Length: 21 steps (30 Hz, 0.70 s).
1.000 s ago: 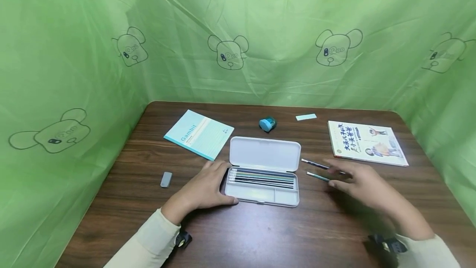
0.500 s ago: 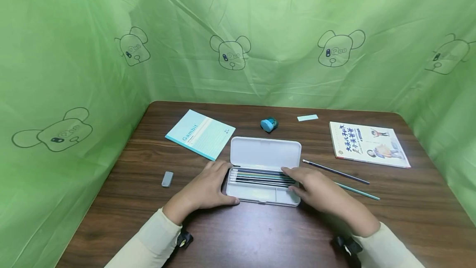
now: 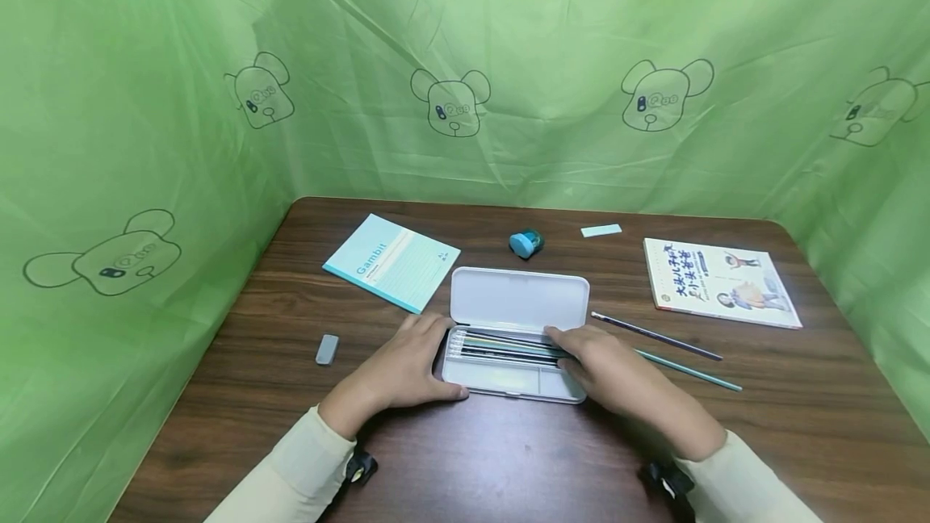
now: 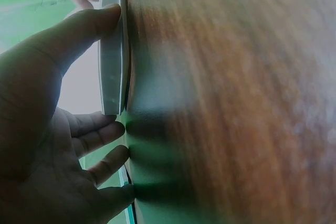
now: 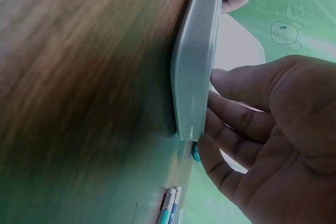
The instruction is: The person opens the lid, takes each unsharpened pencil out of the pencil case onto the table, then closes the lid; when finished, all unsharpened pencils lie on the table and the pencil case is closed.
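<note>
An open white pencil case (image 3: 519,297) lies mid-table, lid leaning back, with several pencils (image 3: 508,351) side by side in its long compartment. My left hand (image 3: 395,366) holds the case's left end; in the left wrist view its thumb presses the front wall of the case (image 4: 111,61) and the other fingers are at the end. My right hand (image 3: 617,366) reaches over the right rim, thumb and fingers pinching at the pencils' right ends; how many it pinches is hidden. Beside it on the table lie a dark pencil (image 3: 657,336) and a teal pencil (image 3: 690,370).
Left of the case are a light blue notebook (image 3: 392,262) and a grey eraser (image 3: 327,349). Behind it stand a blue-green pencil sharpener (image 3: 525,244) and a small pale strip (image 3: 601,230). At right lies a white picture book (image 3: 722,282). Green cloth (image 3: 552,14) surrounds the table.
My right hand has come left from the two loose pencils to the pencils inside the case, which now lie slightly spread apart. The left hand stays at the case's left end.
</note>
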### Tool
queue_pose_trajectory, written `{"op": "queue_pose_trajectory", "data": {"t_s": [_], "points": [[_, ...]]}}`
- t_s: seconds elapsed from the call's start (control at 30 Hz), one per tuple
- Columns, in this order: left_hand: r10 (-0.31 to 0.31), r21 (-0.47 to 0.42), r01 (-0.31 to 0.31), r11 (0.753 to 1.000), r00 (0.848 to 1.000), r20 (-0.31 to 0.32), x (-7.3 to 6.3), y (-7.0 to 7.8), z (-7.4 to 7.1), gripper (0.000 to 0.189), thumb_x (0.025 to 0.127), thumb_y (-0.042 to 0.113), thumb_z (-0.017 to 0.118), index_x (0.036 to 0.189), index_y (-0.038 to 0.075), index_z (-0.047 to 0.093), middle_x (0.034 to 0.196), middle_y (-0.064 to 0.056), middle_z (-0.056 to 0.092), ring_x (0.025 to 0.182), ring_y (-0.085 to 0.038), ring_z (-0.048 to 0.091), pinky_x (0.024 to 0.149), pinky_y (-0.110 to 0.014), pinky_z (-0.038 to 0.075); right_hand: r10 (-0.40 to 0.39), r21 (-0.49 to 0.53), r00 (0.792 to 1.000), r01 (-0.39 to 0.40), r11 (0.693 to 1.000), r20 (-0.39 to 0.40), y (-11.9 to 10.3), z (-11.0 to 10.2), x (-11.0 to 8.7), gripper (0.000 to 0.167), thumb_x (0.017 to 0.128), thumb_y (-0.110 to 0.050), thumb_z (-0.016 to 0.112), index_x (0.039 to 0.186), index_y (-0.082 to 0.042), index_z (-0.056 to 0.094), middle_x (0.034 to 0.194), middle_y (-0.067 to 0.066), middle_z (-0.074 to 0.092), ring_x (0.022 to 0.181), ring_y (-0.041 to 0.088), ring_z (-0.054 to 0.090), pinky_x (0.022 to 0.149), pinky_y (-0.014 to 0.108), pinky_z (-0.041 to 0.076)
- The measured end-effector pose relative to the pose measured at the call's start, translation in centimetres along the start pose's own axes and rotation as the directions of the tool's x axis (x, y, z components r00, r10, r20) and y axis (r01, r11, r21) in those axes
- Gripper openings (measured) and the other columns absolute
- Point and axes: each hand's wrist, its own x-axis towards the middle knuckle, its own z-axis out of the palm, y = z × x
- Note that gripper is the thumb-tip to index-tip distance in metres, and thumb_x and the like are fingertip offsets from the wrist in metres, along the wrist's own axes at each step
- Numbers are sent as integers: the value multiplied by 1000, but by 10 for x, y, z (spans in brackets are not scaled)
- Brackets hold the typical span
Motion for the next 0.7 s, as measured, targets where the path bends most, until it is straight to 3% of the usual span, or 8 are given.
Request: {"op": "queue_pose_trajectory", "data": {"t_s": [0.3,0.57,0.7], "points": [[6,2,-6,1000,1000,-7,0,0,0,97,82,54,96,155,6,55,151,-9,62,139,-32,53,118,-50,50,5,-35,1000,-5,999,-4,3,3,7,50,97,2,80,147,-1,71,127,13,82,116,29,79,97,48,65],[-2,-13,2,1000,1000,-5,0,1,1,98,81,53,96,157,6,55,154,-9,61,140,-32,53,118,-51,50,-73,-113,996,67,991,-45,4,6,7,50,93,2,85,141,-4,76,113,8,85,102,22,82,86,41,67],[-3,-13,2,1000,1000,-9,0,1,1,98,81,53,96,156,6,55,154,-9,61,140,-32,52,118,-50,50,-81,-100,996,78,992,-25,4,6,9,50,93,2,85,142,-3,75,108,7,85,98,20,81,83,39,67]]}}
